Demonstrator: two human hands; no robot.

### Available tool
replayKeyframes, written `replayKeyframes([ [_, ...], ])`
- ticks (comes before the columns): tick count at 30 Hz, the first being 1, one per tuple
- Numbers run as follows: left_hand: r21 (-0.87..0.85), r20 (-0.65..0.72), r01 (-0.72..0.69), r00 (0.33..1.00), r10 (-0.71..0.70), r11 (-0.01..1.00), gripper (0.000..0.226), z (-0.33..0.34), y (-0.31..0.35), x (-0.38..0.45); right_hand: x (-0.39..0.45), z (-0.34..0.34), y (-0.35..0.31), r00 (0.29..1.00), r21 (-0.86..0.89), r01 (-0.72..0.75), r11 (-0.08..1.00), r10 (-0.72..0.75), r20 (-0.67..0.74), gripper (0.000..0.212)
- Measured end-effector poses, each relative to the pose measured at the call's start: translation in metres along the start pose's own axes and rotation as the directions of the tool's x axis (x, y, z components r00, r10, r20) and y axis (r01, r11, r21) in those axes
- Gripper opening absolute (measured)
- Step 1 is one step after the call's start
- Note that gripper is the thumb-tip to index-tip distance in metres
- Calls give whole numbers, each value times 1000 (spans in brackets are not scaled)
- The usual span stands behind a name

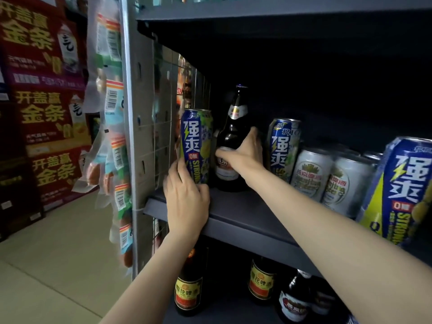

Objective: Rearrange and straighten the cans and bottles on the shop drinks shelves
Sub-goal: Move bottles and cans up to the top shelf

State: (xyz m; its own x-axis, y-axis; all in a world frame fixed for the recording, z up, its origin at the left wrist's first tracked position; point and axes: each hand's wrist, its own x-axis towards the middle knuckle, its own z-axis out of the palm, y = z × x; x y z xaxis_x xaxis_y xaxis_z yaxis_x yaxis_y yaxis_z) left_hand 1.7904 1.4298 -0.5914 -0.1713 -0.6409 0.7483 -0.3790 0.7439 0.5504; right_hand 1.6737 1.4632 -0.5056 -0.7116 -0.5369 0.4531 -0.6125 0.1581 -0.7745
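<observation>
- The grey shelf (pixel 236 218) runs from centre left down to the lower right of the frame; its front edge is bare between the two forearms, and a strip of bare board lies in front of the bottle.
- At the shelf's left end a tall blue can (pixel 196 146) stands upright just beside the wire mesh side panel (pixel 163 113), with little room to its left.
- The left hand (pixel 187 202) rests over the front edge and curls its fingers round the lower part of that blue can, gripping it.
- Just right of it, nearly touching, a dark brown bottle (pixel 231 141) stands upright, further back; the right hand (pixel 245 155) holds it round the body at the label.
- Above the bottle the space under the upper shelf (pixel 280 15) is dark and open.
- Tall blue cans in view: three, one at the left end, a second blue can (pixel 281 148) right of the bottle, and a third (pixel 397 190) at the right edge of the frame.
- Silver cans (pixel 311 174): two plainly seen between the second and third blue cans, with more dim ones behind that I cannot count.
- On the lower shelf, at the bottom of the frame, three brown bottles (pixel 189 291) are clear; a fourth is too dark to be sure of.
- Stacked red cartons (pixel 39 90) fill the upper left, with tan floor (pixel 58 253) below them.
</observation>
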Motion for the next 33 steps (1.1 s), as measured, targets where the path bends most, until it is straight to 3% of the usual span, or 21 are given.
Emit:
replayKeyframes([
  [6, -43, -33, 23, 999, -25, 999, 55, 0, -1, -2, -38, -38, -6, 993, 52, 71, 996, -76, 89, 101],
  [12, -188, 4, 99, 995, -100, 977, 54, -17, 5, -9, -114, -103, -12, 954, 205, 204, 957, -241, 177, 78],
  [19, -225, 78, -55, 994, 74, 973, 49, -53, -10, -125, -212, -142, 8, 868, 280, 370, 886, -437, 236, 78],
  [24, -199, 309, 29, 950, 35, 980, 52, -52, -30, -182, -269, -120, 72, 892, 180, 250, 951, -298, 340, 80],
  [28, -250, 548, 185, 836, -19, 950, 56, -38, -21, -210, -286, -94, 136, 923, 60, 99, 993, -114, 367, 75],
  [33, -199, 686, 217, 727, -22, 956, 58, -7, -11, -231, -281, -77, 197, 964, -9, -16, 1000, 18, 266, 80],
])
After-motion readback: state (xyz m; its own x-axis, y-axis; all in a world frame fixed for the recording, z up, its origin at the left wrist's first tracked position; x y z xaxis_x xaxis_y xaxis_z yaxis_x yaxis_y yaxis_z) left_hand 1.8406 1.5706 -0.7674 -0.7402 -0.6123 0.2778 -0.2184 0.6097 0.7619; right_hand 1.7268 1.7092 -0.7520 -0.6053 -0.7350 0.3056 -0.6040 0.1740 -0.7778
